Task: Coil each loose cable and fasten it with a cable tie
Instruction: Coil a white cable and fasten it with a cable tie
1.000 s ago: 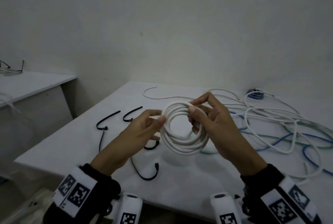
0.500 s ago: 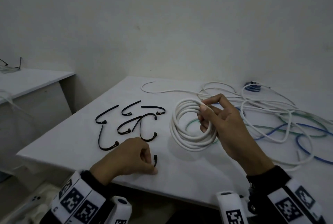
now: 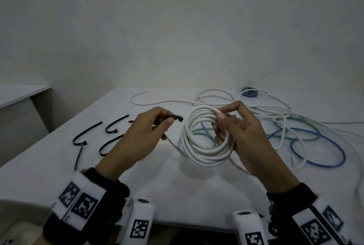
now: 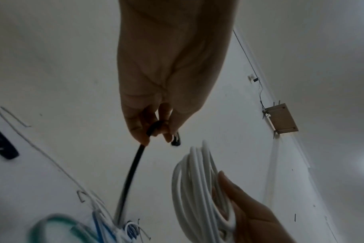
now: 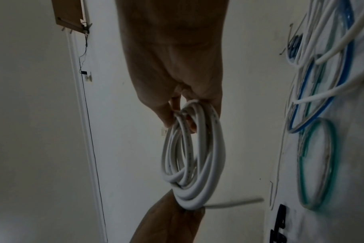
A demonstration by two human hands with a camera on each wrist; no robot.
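Note:
A coiled white cable [image 3: 204, 152] [image 4: 197, 189] [image 5: 193, 156] hangs upright above the table, and my right hand [image 3: 228, 124] [image 5: 183, 113] grips its right side with thumb on top and fingers through the loop. Just left of the coil, my left hand [image 3: 167, 124] [image 4: 156, 131] pinches a black cable tie [image 3: 176, 118] [image 4: 131, 172] near its head, with the tail trailing down. The tie's head is close to the coil's upper left edge but apart from it.
Several black cable ties [image 3: 86, 136] lie on the white table [image 3: 49, 166] at the left. Loose white, blue and green cables [image 3: 307, 136] sprawl at the right, with a small blue coil [image 3: 249, 92] at the back. A lower shelf [image 3: 17, 93] stands far left.
My left hand left the coil, picked a black tie off the table's front edge and raised it beside the coil. My right hand has kept holding the coil alone.

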